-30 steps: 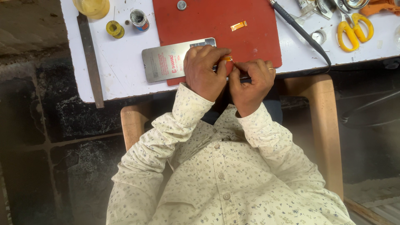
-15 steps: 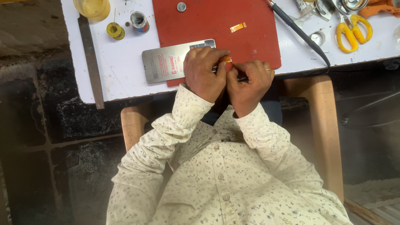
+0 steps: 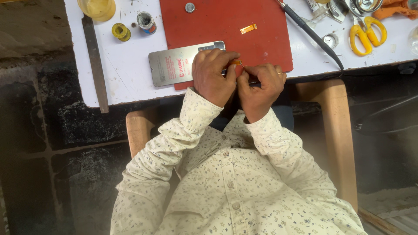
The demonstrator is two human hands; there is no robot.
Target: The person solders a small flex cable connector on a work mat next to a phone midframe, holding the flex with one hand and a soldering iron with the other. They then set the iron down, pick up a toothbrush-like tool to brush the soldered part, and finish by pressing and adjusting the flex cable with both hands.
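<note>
Left hand (image 3: 212, 76) & right hand (image 3: 260, 85) together, pinched on small orange strip (image 3: 236, 62), over flat silver phone (image 3: 180, 65).

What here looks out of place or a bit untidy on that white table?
The metal ruler lies with its end sticking out past the white table's front edge. A small orange strip sits loose on the red mat, away from both hands. Small dark specks dot the table near the yellow spool.
</note>
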